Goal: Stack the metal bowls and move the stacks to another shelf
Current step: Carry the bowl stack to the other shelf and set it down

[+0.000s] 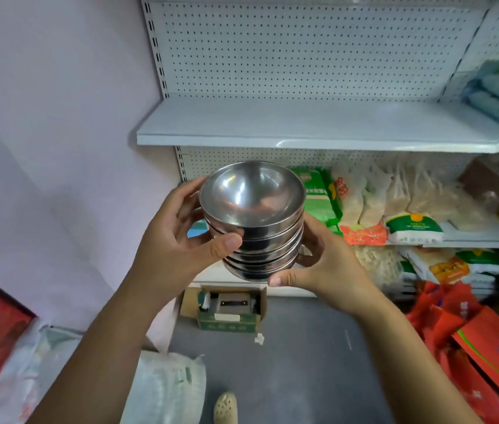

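Gleaming at the centre of the room, the stack (257, 234) of nested metal bowls is sitting in mid-air between the person's two hands, clear of every shelf. The top bowl (251, 194) is tipping slightly toward me, its hollow catching the light, and the ones beneath are leaning a little to five o'clock. How many bowls are in the stack I cannot tell exactly.

The left hand (181, 240) is gripping the stack from nine o'clock, its thumb pressing on the near wall just under the top rim and its fingers curling round the far side. The right hand (324, 264) is cupping the stack from four o'clock, thumb lying along the bottom bowl, fingers wrapping behind and mostly hidden by the metal. Both are closing on the bowls, neither spread flat.

At twelve o'clock above the stack, a white shelf (303, 127) is running bare across the pegboard rack. At three o'clock, on the shelf below, bags (364, 203) of dry goods are crowding together. At six o'clock a cardboard box (227, 310) is resting on the grey floor (303, 377), and at four o'clock red bags (471, 341) are lying in a heap. A light shoe (226, 408) is showing at the bottom edge.
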Demonstrator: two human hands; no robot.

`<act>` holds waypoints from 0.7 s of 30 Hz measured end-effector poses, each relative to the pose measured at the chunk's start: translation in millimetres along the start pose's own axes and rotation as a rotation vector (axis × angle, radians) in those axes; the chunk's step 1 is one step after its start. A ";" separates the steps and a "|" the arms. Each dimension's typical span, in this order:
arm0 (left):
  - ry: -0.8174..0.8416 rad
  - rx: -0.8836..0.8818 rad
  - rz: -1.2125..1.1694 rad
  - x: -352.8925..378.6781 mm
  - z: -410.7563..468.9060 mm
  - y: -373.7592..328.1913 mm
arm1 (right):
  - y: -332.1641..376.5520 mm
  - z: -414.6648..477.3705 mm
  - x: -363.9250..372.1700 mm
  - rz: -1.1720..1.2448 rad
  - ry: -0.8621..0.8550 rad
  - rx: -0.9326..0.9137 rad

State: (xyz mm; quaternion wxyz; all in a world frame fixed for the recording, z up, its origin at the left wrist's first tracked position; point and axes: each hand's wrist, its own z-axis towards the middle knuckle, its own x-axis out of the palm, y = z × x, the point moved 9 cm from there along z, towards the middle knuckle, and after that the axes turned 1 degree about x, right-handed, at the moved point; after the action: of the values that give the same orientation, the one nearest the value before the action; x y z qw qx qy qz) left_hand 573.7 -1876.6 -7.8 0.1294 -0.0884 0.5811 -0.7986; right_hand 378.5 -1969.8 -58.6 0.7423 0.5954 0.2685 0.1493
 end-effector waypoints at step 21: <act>-0.077 -0.043 0.110 -128.4 317.3 78.8 | -31.3 369.6 33.6 0.035 0.040 -0.060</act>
State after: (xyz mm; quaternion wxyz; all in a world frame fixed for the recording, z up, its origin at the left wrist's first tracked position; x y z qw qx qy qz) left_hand 796.5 -2147.1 16.4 0.1934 -0.0896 0.5968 -0.7736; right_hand 615.7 -2256.4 -41.9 0.7517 0.5743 0.2683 0.1820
